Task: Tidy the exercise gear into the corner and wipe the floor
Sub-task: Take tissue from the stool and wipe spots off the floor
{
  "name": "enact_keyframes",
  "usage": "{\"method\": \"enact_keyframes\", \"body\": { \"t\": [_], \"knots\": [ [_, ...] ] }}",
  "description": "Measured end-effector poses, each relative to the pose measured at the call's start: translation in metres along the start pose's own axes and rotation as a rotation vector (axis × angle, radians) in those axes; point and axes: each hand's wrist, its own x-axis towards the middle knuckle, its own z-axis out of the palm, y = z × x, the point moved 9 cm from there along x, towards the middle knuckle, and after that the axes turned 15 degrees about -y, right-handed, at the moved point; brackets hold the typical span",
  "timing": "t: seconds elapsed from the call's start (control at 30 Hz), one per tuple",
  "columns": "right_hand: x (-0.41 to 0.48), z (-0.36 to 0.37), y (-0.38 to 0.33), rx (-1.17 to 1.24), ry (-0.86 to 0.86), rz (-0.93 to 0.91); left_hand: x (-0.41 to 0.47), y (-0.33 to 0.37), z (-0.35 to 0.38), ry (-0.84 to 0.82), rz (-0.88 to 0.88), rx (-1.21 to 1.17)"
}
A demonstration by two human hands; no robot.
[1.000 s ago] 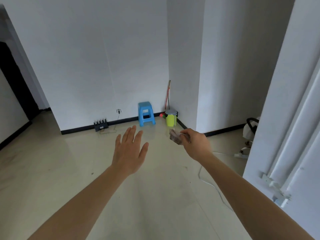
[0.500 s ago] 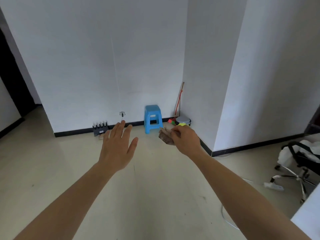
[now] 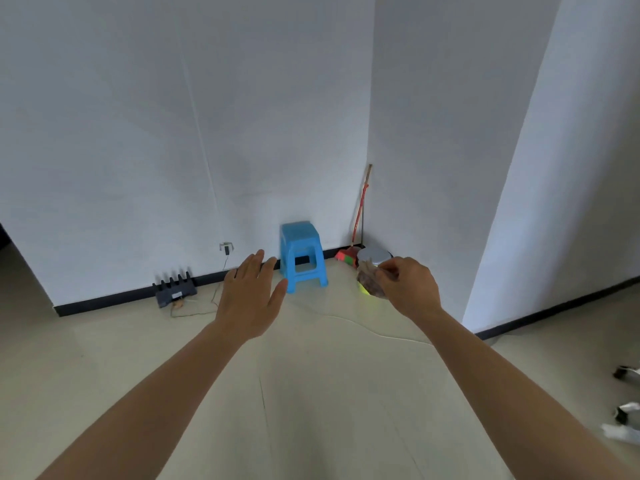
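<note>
Head view, looking forward and down across a pale tiled floor (image 3: 311,393) toward a corner of white walls (image 3: 138,133) edged with a black skirting board (image 3: 114,299). Both bare forearms reach out ahead. The left hand (image 3: 251,299) is released, palm down, fingers spread and straight, holding nothing, and it hangs in the air above the floor. The right hand (image 3: 410,289) is grasping a crumpled brownish wad (image 3: 370,280), pinched between thumb and fingertips; whether it is a cloth or paper cannot be told. The wad is held up in the air, in front of the corner.

In that corner a blue plastic stool (image 3: 303,256) stands upright against the wall. To its right a broom (image 3: 360,216) with a red handle leans into the corner, its red and green head (image 3: 346,256) on the floor. Just beside the broom head sits a bin with a grey lid (image 3: 375,254); a strip of its yellow-green body (image 3: 363,289) shows below the wad, the rest hidden by the right hand.

Left of the stool, a dark ridged block (image 3: 175,289) rests against the skirting board, with a thin cable (image 3: 221,271) running up to a wall socket (image 3: 226,247). A pale cord (image 3: 363,325) trails over the floor between the arms. At the right edge, parts of a chair base (image 3: 628,372) show, blurred.
</note>
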Motion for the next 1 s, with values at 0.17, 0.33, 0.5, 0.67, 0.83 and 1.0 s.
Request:
{"method": "enact_keyframes", "body": {
  "t": [0.17, 0.33, 0.5, 0.67, 0.83, 1.0],
  "knots": [
    [0.183, 0.048, 0.012, 0.019, -0.06, 0.034, 0.173, -0.043, 0.015, -0.087, 0.002, 0.075],
    [0.345, 0.096, -0.025, 0.083, -0.115, 0.013, 0.309, -0.113, 0.013, -0.103, -0.01, 0.063],
    [0.494, 0.172, -0.057, 0.039, -0.14, -0.05, 0.444, -0.205, 0.047, -0.087, -0.094, 0.086],
    [0.646, 0.245, -0.067, -0.012, -0.177, -0.023, 0.593, -0.29, 0.083, -0.14, -0.109, 0.092],
    [0.78, 0.247, -0.078, 0.019, -0.112, 0.064, 0.746, -0.346, 0.075, -0.173, -0.061, 0.087],
    [0.885, 0.256, -0.06, 0.034, -0.078, 0.142, 0.879, -0.359, 0.091, -0.216, 0.031, 0.057]
  ]
}}
